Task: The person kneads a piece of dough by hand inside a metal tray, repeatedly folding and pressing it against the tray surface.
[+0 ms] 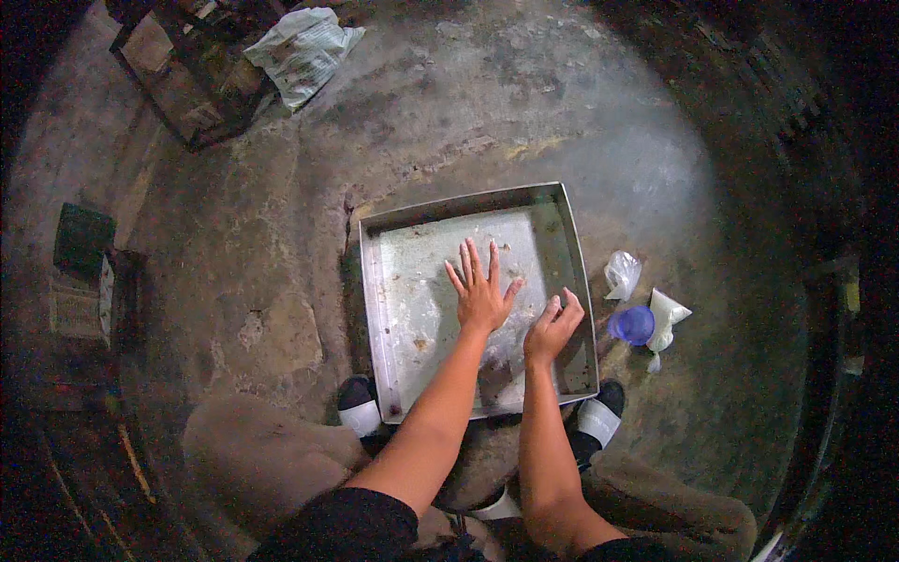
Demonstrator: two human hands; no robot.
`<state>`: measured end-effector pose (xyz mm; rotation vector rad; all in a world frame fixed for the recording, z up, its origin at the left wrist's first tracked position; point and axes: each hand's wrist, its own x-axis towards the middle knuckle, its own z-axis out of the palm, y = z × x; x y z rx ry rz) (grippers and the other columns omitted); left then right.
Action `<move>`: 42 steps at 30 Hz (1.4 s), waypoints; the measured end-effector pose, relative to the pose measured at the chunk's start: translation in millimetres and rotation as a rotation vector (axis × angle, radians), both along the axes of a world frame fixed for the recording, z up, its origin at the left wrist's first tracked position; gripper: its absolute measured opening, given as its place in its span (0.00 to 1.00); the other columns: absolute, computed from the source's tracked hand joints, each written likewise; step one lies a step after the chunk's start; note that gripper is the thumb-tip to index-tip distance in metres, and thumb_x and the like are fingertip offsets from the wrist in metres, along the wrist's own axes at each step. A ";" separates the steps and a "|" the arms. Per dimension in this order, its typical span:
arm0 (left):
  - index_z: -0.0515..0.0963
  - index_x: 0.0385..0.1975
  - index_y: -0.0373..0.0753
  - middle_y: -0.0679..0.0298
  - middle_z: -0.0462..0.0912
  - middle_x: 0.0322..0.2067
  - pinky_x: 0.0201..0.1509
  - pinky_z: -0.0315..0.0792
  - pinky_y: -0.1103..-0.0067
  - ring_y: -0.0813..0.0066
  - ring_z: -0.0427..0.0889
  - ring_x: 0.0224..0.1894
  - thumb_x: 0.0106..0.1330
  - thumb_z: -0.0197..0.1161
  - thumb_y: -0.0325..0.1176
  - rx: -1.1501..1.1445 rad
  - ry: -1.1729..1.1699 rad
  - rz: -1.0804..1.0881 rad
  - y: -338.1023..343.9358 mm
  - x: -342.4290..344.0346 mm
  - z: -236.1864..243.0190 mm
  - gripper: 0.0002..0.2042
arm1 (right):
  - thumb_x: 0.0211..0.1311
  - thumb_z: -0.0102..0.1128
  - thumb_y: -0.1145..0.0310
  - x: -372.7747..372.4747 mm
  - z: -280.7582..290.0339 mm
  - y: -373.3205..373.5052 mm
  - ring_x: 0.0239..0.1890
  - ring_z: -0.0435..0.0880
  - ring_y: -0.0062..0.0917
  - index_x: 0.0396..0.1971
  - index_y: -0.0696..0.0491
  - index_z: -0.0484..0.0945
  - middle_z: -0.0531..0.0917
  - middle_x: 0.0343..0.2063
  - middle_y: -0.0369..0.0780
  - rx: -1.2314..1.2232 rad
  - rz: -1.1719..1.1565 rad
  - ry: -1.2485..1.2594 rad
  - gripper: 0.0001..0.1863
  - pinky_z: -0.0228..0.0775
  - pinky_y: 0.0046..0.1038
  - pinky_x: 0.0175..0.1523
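Observation:
A square metal tray (412, 281) with raised sides lies on the floor between my feet, its bottom spotted and smeared. My left hand (481, 302) is over the middle of it, palm down and fingers spread, holding nothing; whether it touches the metal I cannot tell. Close to the tray's right wall, my right hand (554, 330) has its fingers curled in toward the thumb. Its fingertips look whitened, and anything inside the curl is hidden.
Right of the tray are a blue-purple tub (635, 325), a bag of white stuff (667, 316) and a crumpled clear bag (623, 274). A whitish sack (304, 56) lies far left beside a dark frame (187, 84). My sandals (599, 422) flank the tray's near corners.

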<state>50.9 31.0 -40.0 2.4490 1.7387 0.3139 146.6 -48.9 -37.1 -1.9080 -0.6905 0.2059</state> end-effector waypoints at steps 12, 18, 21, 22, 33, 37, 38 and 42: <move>0.50 0.71 0.42 0.50 0.40 0.72 0.71 0.27 0.47 0.55 0.39 0.75 0.66 0.46 0.61 0.070 -0.073 -0.122 49.9 24.6 -12.2 0.39 | 0.70 0.47 0.64 -2.7 -5.2 -1.6 0.49 0.72 0.39 0.48 0.59 0.72 0.73 0.45 0.48 0.006 0.009 -0.068 0.15 0.66 0.34 0.53; 0.50 0.71 0.42 0.48 0.41 0.72 0.72 0.30 0.51 0.51 0.36 0.74 0.69 0.44 0.58 0.058 -0.476 -0.019 74.6 8.7 -48.6 0.37 | 0.70 0.47 0.63 1.1 1.4 15.0 0.47 0.73 0.39 0.47 0.60 0.73 0.74 0.44 0.48 0.076 0.003 0.003 0.16 0.66 0.36 0.52; 0.50 0.70 0.38 0.53 0.47 0.71 0.74 0.33 0.64 0.59 0.39 0.74 0.72 0.35 0.60 -0.143 -1.395 0.203 86.6 -5.6 -27.0 0.36 | 0.69 0.48 0.63 1.2 1.5 30.9 0.47 0.74 0.40 0.48 0.60 0.73 0.74 0.44 0.48 0.112 0.028 0.118 0.16 0.66 0.36 0.52; 0.49 0.71 0.38 0.57 0.47 0.72 0.75 0.30 0.70 0.66 0.40 0.74 0.72 0.28 0.62 -0.269 -1.401 0.321 71.1 5.5 14.0 0.37 | 0.69 0.48 0.64 7.4 -1.9 33.0 0.47 0.74 0.40 0.48 0.61 0.72 0.74 0.44 0.48 0.113 0.017 0.165 0.17 0.66 0.36 0.52; 0.68 0.59 0.31 0.47 0.68 0.60 0.70 0.54 0.64 0.49 0.63 0.65 0.65 0.54 0.29 -0.029 -0.510 0.204 -39.1 -113.0 4.6 0.22 | 0.65 0.52 0.50 -53.3 -24.5 87.4 0.61 0.63 0.45 0.60 0.55 0.66 0.66 0.59 0.51 -0.349 0.434 -0.546 0.30 0.50 0.50 0.64; 0.69 0.57 0.30 0.48 0.64 0.63 0.71 0.52 0.61 0.45 0.57 0.68 0.62 0.54 0.28 -0.076 -0.332 0.108 -70.6 -94.6 0.1 0.22 | 0.64 0.49 0.44 -69.9 -24.7 64.0 0.65 0.57 0.44 0.64 0.52 0.62 0.59 0.64 0.51 -0.329 0.495 -0.670 0.35 0.42 0.49 0.67; 0.70 0.56 0.30 0.50 0.64 0.64 0.71 0.52 0.60 0.47 0.57 0.68 0.61 0.55 0.28 -0.049 -0.293 0.107 -75.6 -91.5 1.6 0.22 | 0.64 0.48 0.43 -73.5 -27.6 59.2 0.65 0.56 0.44 0.66 0.51 0.60 0.56 0.66 0.50 -0.378 0.489 -0.681 0.36 0.40 0.49 0.67; 0.72 0.52 0.31 0.51 0.66 0.62 0.70 0.53 0.57 0.46 0.57 0.68 0.63 0.55 0.31 -0.017 -0.224 0.090 -93.7 -86.6 -35.6 0.19 | 0.64 0.48 0.42 -82.0 -14.8 59.1 0.66 0.55 0.44 0.68 0.49 0.55 0.54 0.67 0.51 -0.470 0.429 -0.677 0.38 0.37 0.48 0.68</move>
